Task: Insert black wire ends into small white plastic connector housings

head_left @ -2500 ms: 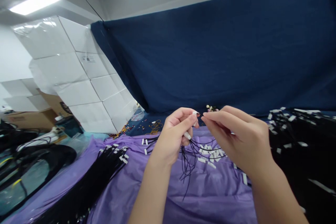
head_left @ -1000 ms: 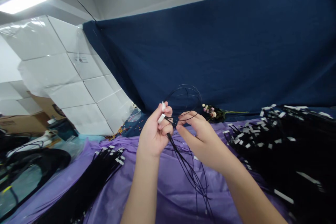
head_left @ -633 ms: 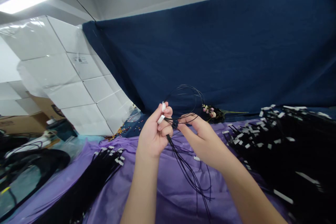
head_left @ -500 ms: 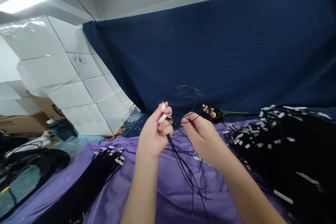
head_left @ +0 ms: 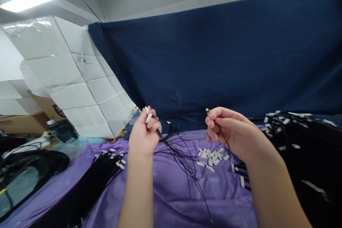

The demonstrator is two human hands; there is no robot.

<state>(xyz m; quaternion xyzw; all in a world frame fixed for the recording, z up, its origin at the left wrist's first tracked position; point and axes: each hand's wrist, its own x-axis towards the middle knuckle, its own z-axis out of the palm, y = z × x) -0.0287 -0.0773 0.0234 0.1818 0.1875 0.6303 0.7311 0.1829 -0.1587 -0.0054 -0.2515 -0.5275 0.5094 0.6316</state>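
My left hand (head_left: 145, 131) is closed around thin black wires (head_left: 181, 155) whose loose ends hang down to the right. A small white connector (head_left: 149, 118) sticks out between its fingers, with another white piece at the thumb tip. My right hand (head_left: 232, 128) is held apart at the right, thumb and fingers pinched together. A single black wire (head_left: 226, 139) runs from its fingertips down past the palm; the pinched end is hidden. Below and left of this hand lies a pile of loose white connectors (head_left: 212, 156) on the purple cloth (head_left: 171, 192).
Black cable bundles with white connectors lie at left (head_left: 77, 185) and right (head_left: 301, 149). Stacked white boxes (head_left: 66, 71) in clear film stand at the back left. A dark blue curtain (head_left: 213, 53) hangs behind. Coiled black cable (head_left: 50, 171) lies far left.
My hands have moved apart, the left to the left and the right to the right. The wire loop between them is gone, and the connector pile is now uncovered.
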